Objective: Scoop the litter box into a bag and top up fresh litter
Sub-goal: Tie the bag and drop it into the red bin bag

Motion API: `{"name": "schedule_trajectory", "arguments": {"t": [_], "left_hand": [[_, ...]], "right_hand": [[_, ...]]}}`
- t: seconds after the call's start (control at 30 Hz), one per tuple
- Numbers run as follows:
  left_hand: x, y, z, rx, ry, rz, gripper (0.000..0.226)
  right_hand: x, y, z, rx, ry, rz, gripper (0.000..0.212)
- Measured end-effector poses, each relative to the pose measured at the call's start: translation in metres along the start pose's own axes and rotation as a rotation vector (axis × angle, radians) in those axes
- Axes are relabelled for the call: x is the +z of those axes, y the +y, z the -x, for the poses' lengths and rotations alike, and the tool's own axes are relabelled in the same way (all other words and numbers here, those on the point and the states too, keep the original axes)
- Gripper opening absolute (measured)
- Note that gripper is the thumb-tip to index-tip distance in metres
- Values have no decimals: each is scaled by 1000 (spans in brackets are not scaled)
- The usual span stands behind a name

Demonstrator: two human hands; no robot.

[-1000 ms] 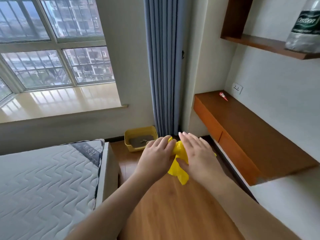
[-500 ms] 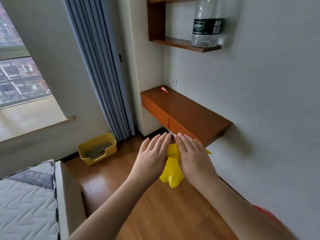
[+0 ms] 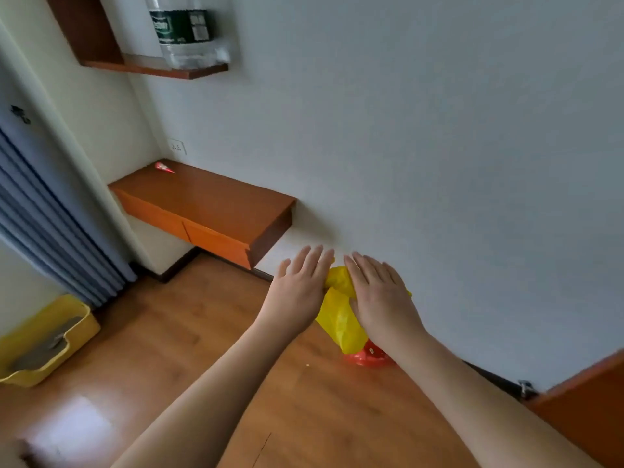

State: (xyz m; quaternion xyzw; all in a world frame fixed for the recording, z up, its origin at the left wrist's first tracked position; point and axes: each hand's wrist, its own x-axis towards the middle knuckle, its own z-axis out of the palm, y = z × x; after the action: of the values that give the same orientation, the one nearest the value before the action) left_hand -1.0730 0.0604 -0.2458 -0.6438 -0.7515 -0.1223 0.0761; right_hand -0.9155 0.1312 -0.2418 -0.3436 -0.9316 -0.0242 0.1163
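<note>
Two flat hands — left hand (image 3: 297, 292), right hand (image 3: 380, 295) — press yellow bag (image 3: 339, 319); bottle label (image 3: 180, 25) unreadable.

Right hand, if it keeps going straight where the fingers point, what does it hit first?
The right hand points up and away toward the white wall. Nothing shows between the fingers and the wall, so probably the wall first, though depth is hard to judge.

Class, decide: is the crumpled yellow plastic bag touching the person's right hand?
Touching. In the head view the crumpled yellow plastic bag is pressed between both palms; the right hand lies flat against it, fingers straight, opposite the left hand.
</note>
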Motion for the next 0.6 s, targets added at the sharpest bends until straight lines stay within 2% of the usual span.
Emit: {"name": "schedule_trajectory", "arguments": {"t": [0.17,0.3,0.6], "left_hand": [[24,65,-34,121,-88,10,51],[34,93,-59,207,-117,14,51],[72,84,-126,369,-168,45,53]], "right_hand": [[-3,67,40,128,-45,16,58],[-5,100,52,215,-43,19,58],[21,126,15,382,-64,14,61]]}}
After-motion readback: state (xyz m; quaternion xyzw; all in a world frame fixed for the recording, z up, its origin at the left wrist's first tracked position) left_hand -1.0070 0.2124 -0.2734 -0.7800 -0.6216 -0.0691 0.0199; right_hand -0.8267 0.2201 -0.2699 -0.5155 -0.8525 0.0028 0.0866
